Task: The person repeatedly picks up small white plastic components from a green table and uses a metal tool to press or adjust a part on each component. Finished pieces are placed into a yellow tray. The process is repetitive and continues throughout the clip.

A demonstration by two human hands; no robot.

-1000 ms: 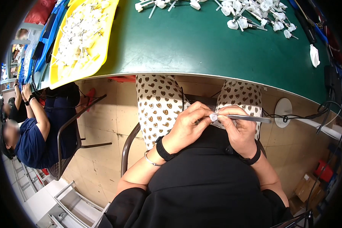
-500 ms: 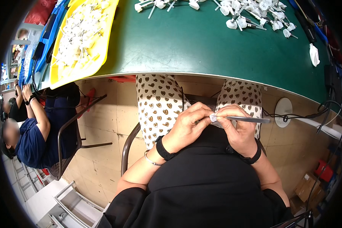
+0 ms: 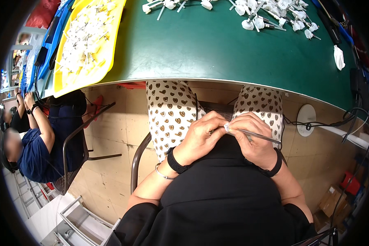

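My left hand (image 3: 205, 135) pinches a small white piece (image 3: 226, 127) between thumb and fingertips, above my lap. Fingertips of my right hand (image 3: 254, 137) meet it from the other side. Lying across that hand is a slim grey metal tool, apparently tweezers (image 3: 258, 135), its tip at the white piece and its back end pointing right. My fingers cover most of the piece, so its exact kind is hidden.
On the green table (image 3: 217, 57) lie several white pieces with thin stems (image 3: 283, 16). More fill a yellow tray (image 3: 115, 45) at the left. A white cloth-like scrap (image 3: 338, 57) rests at the right. Cables (image 3: 340, 123) hang below, and a co-worker (image 3: 41, 139) sits at the left.
The back end of the tweezers has swung down, toward my body, and turned so the tool looks narrower. Both hands keep their pinch on the white piece, with only slight finger shifts.
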